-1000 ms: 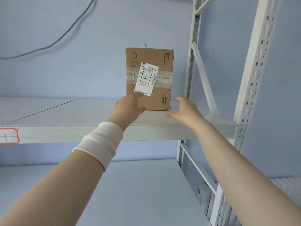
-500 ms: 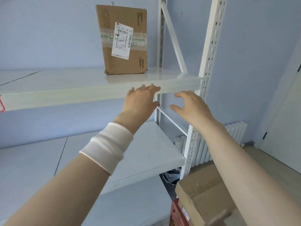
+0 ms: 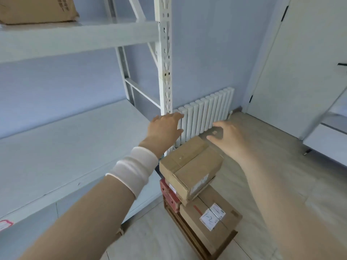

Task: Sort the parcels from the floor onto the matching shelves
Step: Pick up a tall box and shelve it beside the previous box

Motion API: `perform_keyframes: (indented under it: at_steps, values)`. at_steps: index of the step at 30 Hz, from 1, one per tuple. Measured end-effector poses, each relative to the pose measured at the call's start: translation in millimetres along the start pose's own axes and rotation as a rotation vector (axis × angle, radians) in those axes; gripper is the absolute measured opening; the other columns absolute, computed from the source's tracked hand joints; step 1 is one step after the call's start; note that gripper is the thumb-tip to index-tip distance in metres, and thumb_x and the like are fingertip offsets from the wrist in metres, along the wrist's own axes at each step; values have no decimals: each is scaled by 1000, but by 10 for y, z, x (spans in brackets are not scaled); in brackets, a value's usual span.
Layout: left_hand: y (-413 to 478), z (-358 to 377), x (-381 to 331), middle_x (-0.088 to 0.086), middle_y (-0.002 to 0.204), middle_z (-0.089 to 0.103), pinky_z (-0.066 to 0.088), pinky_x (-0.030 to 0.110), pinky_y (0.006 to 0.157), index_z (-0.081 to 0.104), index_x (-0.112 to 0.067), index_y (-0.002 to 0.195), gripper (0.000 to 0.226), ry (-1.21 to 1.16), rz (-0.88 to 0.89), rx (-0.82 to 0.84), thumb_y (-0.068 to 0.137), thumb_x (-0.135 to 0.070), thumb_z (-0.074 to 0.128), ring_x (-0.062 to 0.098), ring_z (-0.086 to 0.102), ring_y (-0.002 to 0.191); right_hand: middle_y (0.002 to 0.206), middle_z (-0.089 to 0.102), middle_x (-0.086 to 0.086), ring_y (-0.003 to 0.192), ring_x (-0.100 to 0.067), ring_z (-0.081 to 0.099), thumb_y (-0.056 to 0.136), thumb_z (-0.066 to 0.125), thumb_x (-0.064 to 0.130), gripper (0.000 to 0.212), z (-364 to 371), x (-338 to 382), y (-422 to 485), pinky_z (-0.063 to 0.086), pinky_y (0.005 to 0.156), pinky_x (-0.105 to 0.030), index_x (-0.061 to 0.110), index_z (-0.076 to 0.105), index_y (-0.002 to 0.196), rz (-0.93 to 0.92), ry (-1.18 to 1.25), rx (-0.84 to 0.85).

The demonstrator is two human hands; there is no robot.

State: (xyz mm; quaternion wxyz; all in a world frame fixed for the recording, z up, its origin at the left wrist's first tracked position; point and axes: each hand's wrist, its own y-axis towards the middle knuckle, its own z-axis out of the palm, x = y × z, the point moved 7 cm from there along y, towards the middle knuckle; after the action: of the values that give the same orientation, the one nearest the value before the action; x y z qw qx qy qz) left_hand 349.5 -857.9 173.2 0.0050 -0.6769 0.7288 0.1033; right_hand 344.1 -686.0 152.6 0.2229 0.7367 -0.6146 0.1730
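top parcel (image 3: 189, 166) | perched on stack of boxes (image 3: 210, 218) on floor (image 3: 272, 132), just beside shelf rack (image 3: 165, 72) | left hand (image 3: 165, 126), right hand (image 3: 227, 136) hovering over far end, fingers (image 3: 174, 117) apart, gripping nothing | probably stiff, light, taped cardboard; grip opposite side faces two-handed

A plain brown carton (image 3: 35, 10) sits on the upper shelf (image 3: 75, 40). On the floor (image 3: 262, 139), off the lower shelf's (image 3: 56, 147) right front corner, stands a skewed stack: top carton (image 3: 189, 166), red box (image 3: 169, 196), labelled carton (image 3: 210, 220).
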Motion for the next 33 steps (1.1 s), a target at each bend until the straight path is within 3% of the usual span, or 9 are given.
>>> perform_keyframes:
  at_steps: [5, 10, 16, 19, 21, 24, 27, 33]
  values:
    - [187, 883, -124, 2, 137, 52, 39, 35, 99, 32, -29, 143, 52, -88, -33, 200, 94, -26, 49, 27, 52, 119, 142, 46, -3, 130, -21, 44, 89, 58, 38, 57, 428, -811, -163, 39, 100, -34, 18, 41, 139, 256, 48, 129]
    - [470, 1693, 21, 1, 132, 53, 45, 33, 89, 34, -27, 141, 48, -164, -66, 352, 94, -25, 44, 26, 54, 116, 145, 44, 0, 131, -20, 43, 90, 57, 42, 61, 1034, -1381, -208, 36, 102, -32, 17, 36, 141, 505, 268, 200]
    - [979, 2541, 430, -7, 99, 52, 35, 28, 71, 52, -22, 107, 20, -276, -134, 420, 89, -26, 45, 21, 53, 94, 142, 47, -1, 129, -20, 45, 86, 59, 49, 69, 1970, -1852, -189, 36, 101, -33, 15, 38, 142, 876, 644, 180]
    - [1214, 2902, 579, -3, 100, 51, 41, 34, 77, 52, -28, 103, 19, -235, -152, 445, 84, -26, 50, 26, 54, 97, 147, 40, -3, 134, -23, 40, 89, 56, 47, 70, 2502, -1950, -156, 34, 106, -36, 14, 31, 146, 1064, 811, 204]
    - [1328, 3204, 719, -1, 103, 54, 45, 40, 80, 49, -33, 97, 17, -212, -196, 447, 80, -37, 47, 28, 57, 97, 148, 38, -5, 133, -24, 40, 89, 53, 49, 71, 2834, -2008, -189, 36, 106, -36, 12, 33, 146, 1198, 895, 215]
    - [1349, 3611, 968, 3, 117, 58, 46, 43, 89, 51, -24, 115, 51, -227, -342, 466, 77, -57, 44, 30, 57, 105, 150, 36, -2, 135, -24, 38, 87, 52, 55, 73, 3227, -2071, -248, 32, 112, -40, 14, 36, 145, 1319, 957, 216]
    - [1342, 3802, 1155, 11, 134, 51, 38, 44, 102, 39, -11, 136, 80, -216, -400, 435, 76, -61, 56, 33, 47, 123, 151, 33, 2, 138, -23, 34, 88, 50, 54, 69, 3478, -2099, -185, 28, 114, -38, 20, 33, 146, 1351, 1008, 221]
    - [1379, 4102, 1395, 13, 129, 53, 40, 46, 102, 34, -9, 141, 87, -349, -426, 466, 75, -55, 67, 32, 48, 121, 142, 46, 4, 129, -19, 45, 88, 55, 47, 66, 3751, -2153, 11, 38, 109, -41, 24, 33, 146, 1314, 1178, 151]
